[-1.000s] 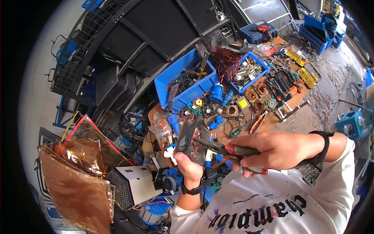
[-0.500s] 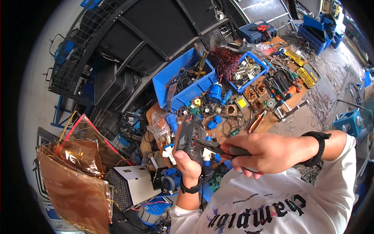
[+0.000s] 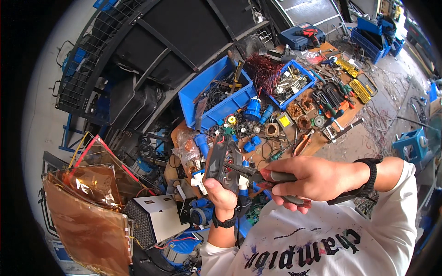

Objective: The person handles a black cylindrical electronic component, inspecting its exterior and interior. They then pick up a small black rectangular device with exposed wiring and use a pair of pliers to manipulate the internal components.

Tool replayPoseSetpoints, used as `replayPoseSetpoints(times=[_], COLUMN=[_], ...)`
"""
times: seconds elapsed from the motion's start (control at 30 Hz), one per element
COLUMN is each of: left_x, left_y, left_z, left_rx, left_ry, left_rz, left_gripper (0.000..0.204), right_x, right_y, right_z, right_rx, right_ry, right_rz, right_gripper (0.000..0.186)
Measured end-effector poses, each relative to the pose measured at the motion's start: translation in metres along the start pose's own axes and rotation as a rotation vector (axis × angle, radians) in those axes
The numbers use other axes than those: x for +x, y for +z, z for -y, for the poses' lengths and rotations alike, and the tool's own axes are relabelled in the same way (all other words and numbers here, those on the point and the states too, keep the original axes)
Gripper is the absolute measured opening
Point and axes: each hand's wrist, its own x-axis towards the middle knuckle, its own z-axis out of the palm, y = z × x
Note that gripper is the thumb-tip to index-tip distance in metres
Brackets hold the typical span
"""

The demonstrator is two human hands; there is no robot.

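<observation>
Two hands busy, left hand (image 3: pixel 220 195) gripping dark part (image 3: pixel 221 162), right hand (image 3: pixel 313 180) squeezing pliers (image 3: pixel 258 175), blue bins (image 3: pixel 216 99) behind.

Dark plastic part (image 3: pixel 220 162) upright, pliers (image 3: pixel 258 175) (grey-red handles) biting its right edge.

Bright even daylight, sharp centre, heavy fisheye bending at edges.

We cannot see the plier tips (image 3: pixel 230 166) behind the dark part (image 3: pixel 220 158); small bits in the upper-right tray (image 3: pixel 292 79) blur together.
</observation>
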Motion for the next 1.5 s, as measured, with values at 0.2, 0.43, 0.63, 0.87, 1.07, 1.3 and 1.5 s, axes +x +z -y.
replayPoseSetpoints(times=[0.2,0.43,0.63,0.87,1.07,1.3,1.5], left_x=[0.0,0.003,0.005,0.013,0.01,0.008,0.008], left_y=[0.008,0.004,0.005,-0.004,0.011,0.013,0.011], left_z=[0.001,0.002,0.003,-0.007,-0.021,-0.016,-0.02], left_rx=[0.007,0.115,0.118,-0.166,-0.181,-0.285,-0.389], left_ry=[0.042,0.065,0.059,-0.038,-0.091,-0.137,-0.199], left_rz=[-0.087,0.024,0.024,-0.075,-0.052,-0.091,-0.053], left_gripper=[0.097,0.094,0.092,0.091,0.092,0.093,0.096], right_x=[0.005,0.013,-0.003,-0.022,-0.014,-0.007,-0.005], right_y=[-0.009,-0.017,-0.015,-0.017,-0.014,-0.01,-0.009], right_z=[-0.024,-0.051,-0.033,-0.025,-0.033,-0.033,-0.03], right_rx=[0.351,0.878,0.404,0.078,0.116,0.089,0.078], right_ry=[-0.026,-0.049,-0.044,-0.143,-0.187,-0.199,-0.202], right_rz=[0.14,0.391,0.168,0.074,0.037,0.021,0.003], right_gripper=[0.021,0.034,0.033,0.034,0.034,0.034,0.038])
